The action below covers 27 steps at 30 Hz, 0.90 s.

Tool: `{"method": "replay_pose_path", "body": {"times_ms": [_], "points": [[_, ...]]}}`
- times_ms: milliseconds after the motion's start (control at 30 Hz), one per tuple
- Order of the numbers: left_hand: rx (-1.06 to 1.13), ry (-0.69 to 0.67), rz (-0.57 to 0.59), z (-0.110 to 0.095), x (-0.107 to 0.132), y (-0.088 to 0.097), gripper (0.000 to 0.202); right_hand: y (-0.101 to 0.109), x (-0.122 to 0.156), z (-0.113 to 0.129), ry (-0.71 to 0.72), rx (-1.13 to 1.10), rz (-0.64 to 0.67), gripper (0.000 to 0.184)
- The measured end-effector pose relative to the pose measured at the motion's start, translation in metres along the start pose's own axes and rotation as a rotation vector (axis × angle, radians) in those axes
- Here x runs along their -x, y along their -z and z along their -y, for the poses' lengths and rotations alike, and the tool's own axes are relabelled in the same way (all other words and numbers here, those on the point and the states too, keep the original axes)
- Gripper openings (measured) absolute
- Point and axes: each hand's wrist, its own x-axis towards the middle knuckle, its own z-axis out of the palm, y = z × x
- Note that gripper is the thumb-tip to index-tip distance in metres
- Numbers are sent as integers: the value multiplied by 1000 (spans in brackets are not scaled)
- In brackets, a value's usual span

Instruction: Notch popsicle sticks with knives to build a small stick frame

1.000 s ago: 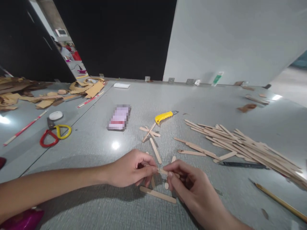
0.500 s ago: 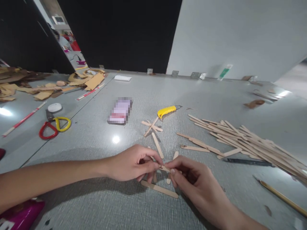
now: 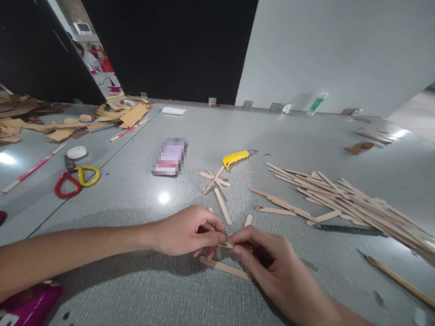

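Note:
Between the fingertips of both hands is a small wooden craft stick [image 3: 227,245], mostly covered by the fingers. My left hand [image 3: 192,231] pinches its left end, thumb against forefinger. From the other side my right hand [image 3: 268,258] grips it, its thumb and forefinger almost meeting the left ones. Just below the hands a loose craft stick [image 3: 226,268] lies flat on the table. Other sticks rest under and beside the fingers, partly hidden, and one slanting stick [image 3: 223,206] lies just above. Farther off sits a star of crossed craft sticks [image 3: 215,178].
A yellow box cutter [image 3: 236,158] with its blade out lies beyond the star. To the right are a heap of craft sticks [image 3: 346,194], a dark pen [image 3: 351,230] and a brush-like tool [image 3: 397,278]. At left are a phone [image 3: 170,157], scissors [image 3: 77,179] and cardboard scraps [image 3: 125,115].
My right hand has shifted slightly left, closer to my left fingertips. The held stick is now more covered by the fingers. My left hand has barely moved.

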Motion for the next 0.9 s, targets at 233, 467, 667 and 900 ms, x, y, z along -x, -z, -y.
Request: {"method": "replay_pose_path", "body": {"times_ms": [233,467,667,900], "points": [[-22,-18,34,4,-1,0,20,-2,-1,-4,13,44,20,18],[-150,-20,64,-12,5,7,15,9,1,6,202,170,20,17],[-555,-63,66,-39,25,25,17,28,19,30,327,433,-205,19],[-824,42,87,-37,31,49,14,76,64,-19,307,1105,-271,28]]}}
